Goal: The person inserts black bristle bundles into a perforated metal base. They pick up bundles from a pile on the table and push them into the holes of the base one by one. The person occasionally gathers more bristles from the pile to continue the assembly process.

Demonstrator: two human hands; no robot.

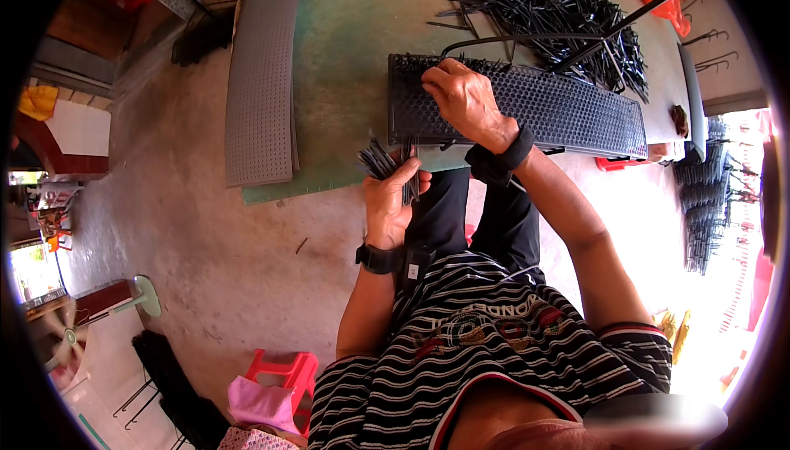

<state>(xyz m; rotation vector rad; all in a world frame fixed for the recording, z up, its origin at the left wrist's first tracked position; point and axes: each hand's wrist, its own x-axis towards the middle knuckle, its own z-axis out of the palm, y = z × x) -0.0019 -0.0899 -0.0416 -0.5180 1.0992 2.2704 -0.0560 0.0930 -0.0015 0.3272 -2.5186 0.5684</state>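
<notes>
I'm viewing the green counter (350, 80), where a heap of black strips (547, 18) is lying on the far side, grey perforated sheets (265, 80) are lying leftward, and a black perforated panel (568, 106) is sitting along the near edge. I'm bunching the right hand (467, 103) at the panel's left end; whether it's pinching anything, I cannot tell. The left hand (390, 201) is gripping a strip bundle (378, 159) just beside.

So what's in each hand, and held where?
Left hand: black strips, gripped below their protruding upper ends. Right hand: at the black grid's left end; can't tell whether it pinches anything.
</notes>
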